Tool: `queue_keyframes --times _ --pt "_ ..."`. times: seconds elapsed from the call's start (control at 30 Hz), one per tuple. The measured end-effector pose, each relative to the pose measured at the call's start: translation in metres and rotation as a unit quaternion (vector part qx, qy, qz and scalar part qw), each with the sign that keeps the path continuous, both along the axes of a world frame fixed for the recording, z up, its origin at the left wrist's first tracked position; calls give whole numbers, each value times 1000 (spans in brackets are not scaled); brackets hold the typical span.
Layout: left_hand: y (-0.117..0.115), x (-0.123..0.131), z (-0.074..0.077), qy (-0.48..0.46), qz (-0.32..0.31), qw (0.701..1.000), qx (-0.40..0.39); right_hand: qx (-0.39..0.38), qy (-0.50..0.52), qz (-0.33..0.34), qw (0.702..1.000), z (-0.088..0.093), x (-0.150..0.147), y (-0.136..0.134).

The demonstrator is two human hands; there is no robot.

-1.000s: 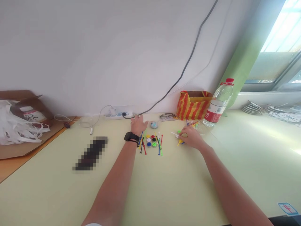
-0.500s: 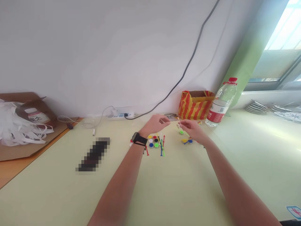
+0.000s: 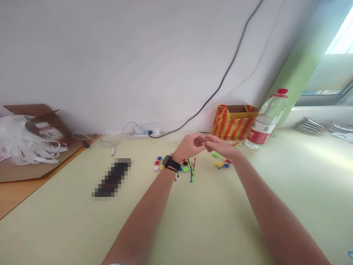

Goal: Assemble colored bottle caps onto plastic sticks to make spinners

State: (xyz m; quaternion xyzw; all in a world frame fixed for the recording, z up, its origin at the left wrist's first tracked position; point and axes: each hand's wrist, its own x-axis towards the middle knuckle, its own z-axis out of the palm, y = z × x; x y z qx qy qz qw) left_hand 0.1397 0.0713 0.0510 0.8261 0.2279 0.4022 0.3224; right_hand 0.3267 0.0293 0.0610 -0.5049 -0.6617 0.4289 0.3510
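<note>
My left hand, a black watch on its wrist, is closed in a pinch above the table. Its fingertips meet those of my right hand, which is pinched as well. Something small and white shows between the fingers, too small to make out fully. Beneath my left wrist are round colored caps, among them a green cap and a red cap. Thin plastic arrow-ended sticks lie beside them, including a red stick. Under my right hand are a yellow cap, a blue cap and a green cap, with sticks across some.
A striped red and yellow bag stands by the wall beside a large clear bottle. A power strip lies against the wall. At left are a blurred-out dark object and a cardboard box with white plastic strips.
My hands, apart before with a thin white piece in each, have come together until the fingertips touch. The view has shifted slightly, uncovering more caps left of my watch.
</note>
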Motion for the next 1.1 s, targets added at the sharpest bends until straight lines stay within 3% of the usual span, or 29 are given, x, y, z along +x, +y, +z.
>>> queue_keyframes --times 0.13,0.3,0.5,0.7,0.83,0.93,1.1 --pt "1 2 -9 93 2 995 -27 -12 -159 -50 986 -8 10 3" --pt "5 -1 -23 223 -22 973 -53 -32 -324 -18 945 -16 30 10" --pt "15 -11 -32 256 -30 965 -53 -24 -383 -75 920 -29 43 20" --pt "17 -10 -28 209 2 977 -30 -7 -336 -93 937 -20 42 17" --pt "7 4 -19 63 8 998 -24 -1 -130 -43 991 -4 34 10" --pt "2 13 -15 -7 -30 999 -35 -3 10 -12 1000 1 27 6" --pt "3 12 -18 -15 -24 998 -61 20 -8 4 1000 -2 19 4"
